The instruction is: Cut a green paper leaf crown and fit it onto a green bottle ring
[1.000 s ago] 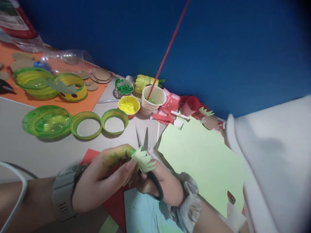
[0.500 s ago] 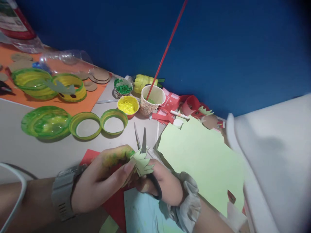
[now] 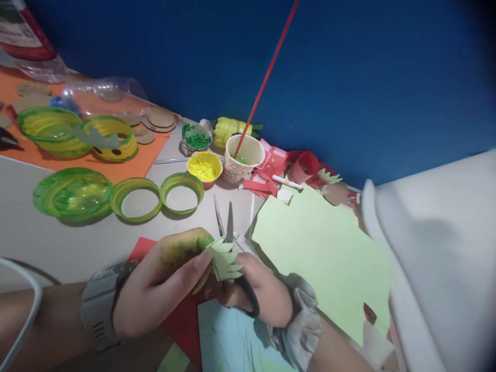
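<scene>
Between thumb and fingers, my left hand [image 3: 163, 279] pinches a small piece of pale green paper [image 3: 225, 261] with jagged, leaf-like points. Green and yellow paint stains that hand's index finger. My right hand [image 3: 256, 289] is closed around the black handle of a pair of scissors [image 3: 230, 222]. The blades point away from me, slightly parted, and their lower part goes behind the paper's upper edge. Part of the right fingers is hidden behind the paper. Below both hands lie a red sheet [image 3: 186, 320] and a light blue sheet [image 3: 232, 341].
A large pale green sheet [image 3: 318, 258] lies on the right. Green-yellow painted plastic rings [image 3: 135, 214] stand at left. Beyond my hands are a yellow paint cup [image 3: 205, 168], a green paint cup [image 3: 197, 139] and a paper cup [image 3: 236, 173] holding a red stick. A blue wall [image 3: 349, 77] rises behind.
The green paper piece has tilted slightly between my fingers, and my left hand has shifted a little up and left. The scissors stay almost in place.
</scene>
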A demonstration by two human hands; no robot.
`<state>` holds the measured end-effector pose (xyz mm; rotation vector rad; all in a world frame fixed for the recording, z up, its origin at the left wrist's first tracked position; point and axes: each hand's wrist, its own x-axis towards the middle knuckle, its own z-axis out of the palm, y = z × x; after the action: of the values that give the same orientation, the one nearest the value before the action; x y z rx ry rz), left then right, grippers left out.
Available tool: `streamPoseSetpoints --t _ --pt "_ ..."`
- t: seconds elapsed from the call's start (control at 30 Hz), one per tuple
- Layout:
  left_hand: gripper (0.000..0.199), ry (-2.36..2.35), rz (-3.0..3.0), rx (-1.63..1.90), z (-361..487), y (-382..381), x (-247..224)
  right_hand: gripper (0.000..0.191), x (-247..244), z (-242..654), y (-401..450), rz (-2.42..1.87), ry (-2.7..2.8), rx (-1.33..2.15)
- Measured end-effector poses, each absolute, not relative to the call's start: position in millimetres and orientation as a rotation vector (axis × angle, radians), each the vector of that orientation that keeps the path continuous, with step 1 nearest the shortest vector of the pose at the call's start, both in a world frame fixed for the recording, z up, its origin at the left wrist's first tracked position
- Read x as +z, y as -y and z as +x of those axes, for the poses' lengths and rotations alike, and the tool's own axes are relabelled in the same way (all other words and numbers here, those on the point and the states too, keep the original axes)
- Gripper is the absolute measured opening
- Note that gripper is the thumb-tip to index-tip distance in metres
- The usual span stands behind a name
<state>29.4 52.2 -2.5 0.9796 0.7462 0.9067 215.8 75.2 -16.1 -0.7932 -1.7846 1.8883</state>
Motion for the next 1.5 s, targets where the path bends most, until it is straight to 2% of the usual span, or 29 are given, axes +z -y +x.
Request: streamPoseSetpoints --t 0.77,0.97,1.13,1.33,1.5 --pt "0.033 -0.951 1.149 0.959 27.3 -53.6 -3.5 0.033 -9.1 215.6 -72.8 -0.917 1.789 1.933" --pt "0.033 -0.962 1.097 1.072 30.1 -51.7 -4.5 0.047 -12.6 216.4 -72.8 -0.911 1.781 1.957" --pt "0.025 -1.045 1.126 1.062 28.2 -54.1 -3.0 0.043 -10.8 215.0 -72.5 -0.917 1.725 2.009" --pt "0.015 -1.127 1.14 1.028 26.0 -53.3 -4.9 0.066 -8.7 214.8 -72.7 -0.979 1.771 2.036" --pt "0.015 -1.061 1.153 1.035 27.1 -55.0 -3.9 0.067 -10.4 215.3 -72.0 -0.982 1.801 2.041"
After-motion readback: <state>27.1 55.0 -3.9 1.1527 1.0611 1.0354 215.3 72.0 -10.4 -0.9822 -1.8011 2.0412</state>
